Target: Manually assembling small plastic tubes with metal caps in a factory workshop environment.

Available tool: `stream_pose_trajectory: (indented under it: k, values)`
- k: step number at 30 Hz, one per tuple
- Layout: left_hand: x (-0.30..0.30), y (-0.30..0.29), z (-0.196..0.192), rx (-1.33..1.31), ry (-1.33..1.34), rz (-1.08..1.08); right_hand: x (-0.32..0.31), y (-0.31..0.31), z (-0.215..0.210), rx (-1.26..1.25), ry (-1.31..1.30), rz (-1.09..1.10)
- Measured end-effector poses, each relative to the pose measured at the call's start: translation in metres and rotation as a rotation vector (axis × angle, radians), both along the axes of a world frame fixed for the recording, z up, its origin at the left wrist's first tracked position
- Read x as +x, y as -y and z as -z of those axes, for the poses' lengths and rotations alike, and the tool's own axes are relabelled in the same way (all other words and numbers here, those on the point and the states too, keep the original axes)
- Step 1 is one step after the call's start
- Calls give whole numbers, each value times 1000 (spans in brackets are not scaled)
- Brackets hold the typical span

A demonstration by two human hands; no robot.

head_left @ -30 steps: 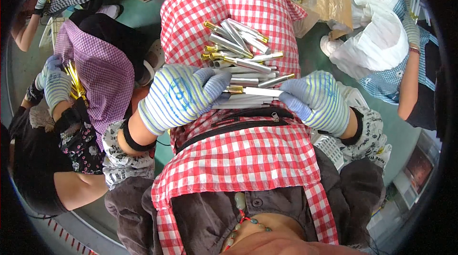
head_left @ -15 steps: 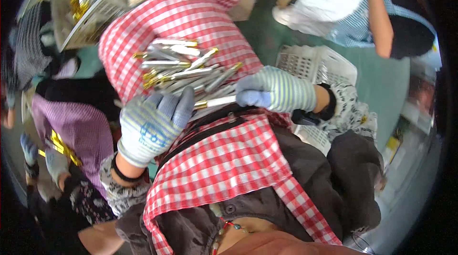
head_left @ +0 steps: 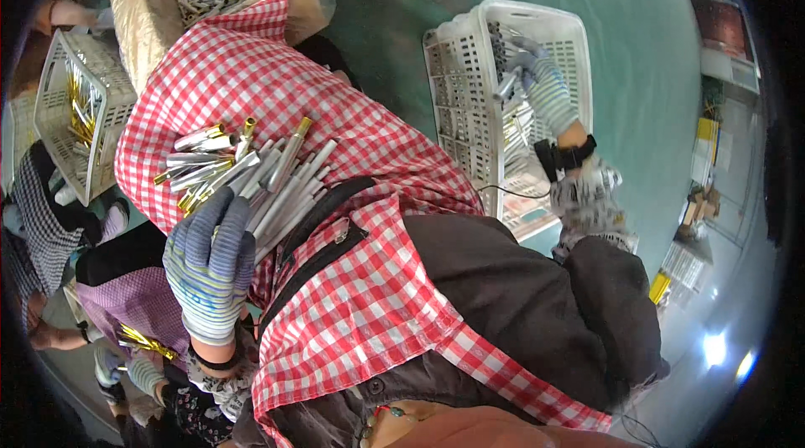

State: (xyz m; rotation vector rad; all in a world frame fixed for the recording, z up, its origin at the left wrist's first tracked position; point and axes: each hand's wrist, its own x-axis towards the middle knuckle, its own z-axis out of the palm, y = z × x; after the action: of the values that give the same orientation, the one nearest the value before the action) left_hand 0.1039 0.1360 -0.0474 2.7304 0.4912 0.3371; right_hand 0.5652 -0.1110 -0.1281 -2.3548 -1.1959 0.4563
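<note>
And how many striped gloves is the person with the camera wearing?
2: one on the left hand, by the tubes on the checked apron; one on the right hand, at the opening of the white basket. Both are visible.

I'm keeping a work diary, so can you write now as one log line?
left hand: at silver-and-gold tubes on red checked apron | right hand: at white basket, grip unclear

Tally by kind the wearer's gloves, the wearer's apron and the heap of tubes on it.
Blue-and-white striped knit gloves: 2
Red-and-white checked cloth apron: 1
Heap of slim silver and white tubes, some gold-ended: 1
Total: 4
</note>
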Motion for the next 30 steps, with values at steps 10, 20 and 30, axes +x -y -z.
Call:
stream_pose_trajectory:
  k: [10, 20, 30]
  values:
    - [-13, 18, 4, -31, -49, -147, 107, 261, 231, -1184, 161, -3]
    - [12, 29, 0, -38, -130, -101, 48, 297, 254, -964, 75, 149]
    - [23, 6, 9, -8, -186, -52, 28, 213, 233, -725, 81, 521]
